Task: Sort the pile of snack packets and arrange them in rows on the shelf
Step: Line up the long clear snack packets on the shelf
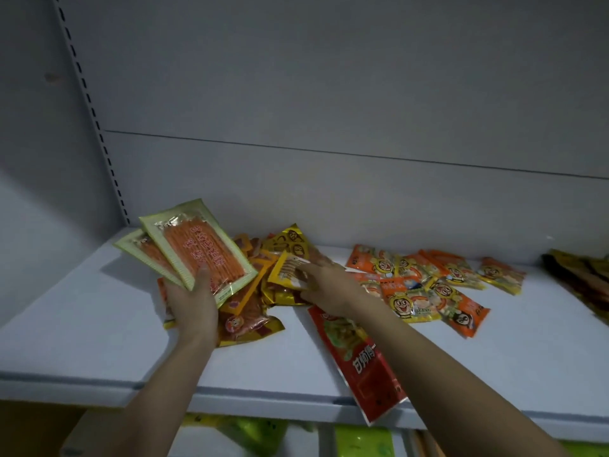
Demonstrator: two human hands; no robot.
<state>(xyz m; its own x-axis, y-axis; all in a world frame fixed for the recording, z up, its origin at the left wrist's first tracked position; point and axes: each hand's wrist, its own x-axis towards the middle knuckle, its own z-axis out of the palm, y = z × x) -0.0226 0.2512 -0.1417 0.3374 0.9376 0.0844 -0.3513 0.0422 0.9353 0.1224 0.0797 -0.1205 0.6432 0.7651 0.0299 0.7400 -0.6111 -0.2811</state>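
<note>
We are mid-sort, gathering like with like. On the left, our left hand (pixel 192 300) grips two flat green-bordered clear packets of orange strips (pixel 194 249), fanned and lifted just above the white shelf board (pixel 82 311), thumb pressed on the top one. Beneath and beside them lies the jumbled pile of yellow and orange foil packets (pixel 260 291), still unsorted. Our right hand (pixel 324 285) reaches into that pile, fingers touching a yellow packet with a clear window (pixel 288 267) (whether it is pinched yet we cannot tell). Under that forearm a long red packet (pixel 362 361) overhangs the shelf's front edge. Further right, orange cartoon-face packets (pixel 435 291) lie loosely spread, near a row already. Next we judge the held pair needs a clear spot at the left end.
</note>
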